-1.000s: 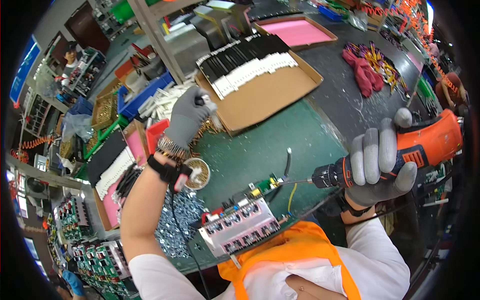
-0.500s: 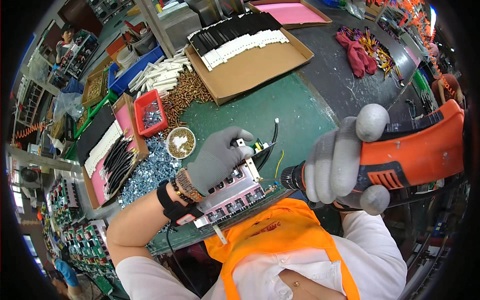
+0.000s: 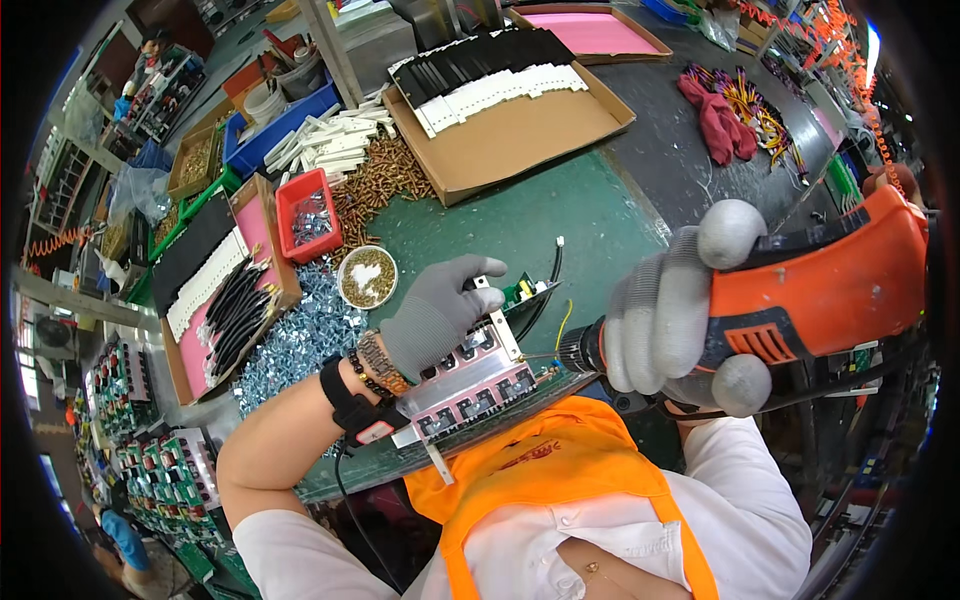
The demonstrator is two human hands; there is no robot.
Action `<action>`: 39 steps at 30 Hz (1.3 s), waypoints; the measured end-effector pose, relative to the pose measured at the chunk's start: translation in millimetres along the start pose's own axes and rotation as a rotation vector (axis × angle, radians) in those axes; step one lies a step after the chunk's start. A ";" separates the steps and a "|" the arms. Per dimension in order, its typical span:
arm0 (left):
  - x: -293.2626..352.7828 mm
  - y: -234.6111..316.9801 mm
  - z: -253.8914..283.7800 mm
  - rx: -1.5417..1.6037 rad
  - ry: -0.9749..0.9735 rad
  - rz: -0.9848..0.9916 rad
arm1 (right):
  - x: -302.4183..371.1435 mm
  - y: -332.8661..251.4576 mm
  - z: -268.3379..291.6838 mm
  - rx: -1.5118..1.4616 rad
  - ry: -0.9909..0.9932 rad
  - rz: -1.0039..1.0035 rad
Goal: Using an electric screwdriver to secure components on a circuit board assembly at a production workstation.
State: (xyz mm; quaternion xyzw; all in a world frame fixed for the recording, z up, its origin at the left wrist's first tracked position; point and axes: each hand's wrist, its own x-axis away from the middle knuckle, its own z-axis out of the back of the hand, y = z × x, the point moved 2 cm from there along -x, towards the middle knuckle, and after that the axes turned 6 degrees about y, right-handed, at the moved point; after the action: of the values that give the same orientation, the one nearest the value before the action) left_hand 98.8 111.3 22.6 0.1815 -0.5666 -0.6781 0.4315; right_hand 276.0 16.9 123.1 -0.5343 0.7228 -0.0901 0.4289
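Observation:
A silver metal heat-sink assembly [image 3: 462, 384] with rows of black components lies near the table's front edge. My left hand [image 3: 437, 312], in a grey glove, is closed over its far end, thumb and forefinger around a pale end strip. Beside those fingers is a small green circuit board [image 3: 519, 291] with black and yellow wires. My right hand [image 3: 657, 312], also gloved, grips an orange-red power drill [image 3: 825, 280] held sideways. From its black chuck a thin bit points left, its tip at the assembly's end plate [image 3: 506, 338]; whether it sits on a screw is too small to tell.
Left of the assembly are a round tub of small fasteners [image 3: 367, 278], a red bin [image 3: 307, 222], loose silver clips [image 3: 300, 335] and copper-coloured screws [image 3: 388, 180]. A cardboard tray [image 3: 510, 150] with black and white strips lies beyond. A dark cable [image 3: 835, 392] hangs below the drill.
The whole view has shifted slightly. The drill has tilted a little, its bit still at the end plate. My left hand keeps its hold on the assembly.

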 end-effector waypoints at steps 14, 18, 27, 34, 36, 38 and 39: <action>10.7 -10.6 -14.6 -0.245 0.189 -0.215 | 2.0 -2.1 -0.6 0.100 -0.209 0.010; 8.0 -13.6 -15.8 -0.296 0.200 -0.283 | -5.8 -6.6 -10.5 0.187 -0.234 -0.049; 5.7 -19.9 -12.8 -0.249 0.182 -0.225 | -17.1 18.8 -23.9 0.016 -0.439 -0.086; -5.4 -37.4 -18.0 -0.228 0.109 -0.322 | -17.3 25.2 -25.5 0.019 -0.476 -0.124; -6.3 -38.7 -20.0 -0.205 0.109 -0.348 | -15.0 25.6 -26.4 0.076 -0.493 -0.102; -7.7 -37.9 -23.2 -0.176 0.133 -0.312 | -13.2 26.6 -25.9 0.040 -0.439 -0.136; -8.1 -38.3 -23.7 -0.132 0.095 -0.247 | -13.3 26.5 -25.2 0.020 -0.414 -0.136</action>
State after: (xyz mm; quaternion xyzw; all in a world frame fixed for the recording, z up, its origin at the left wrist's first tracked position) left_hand 106.2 102.7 -21.7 0.2530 -0.4732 -0.7525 0.3819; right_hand 240.4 30.9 130.0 -0.5844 0.5809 -0.0144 0.5664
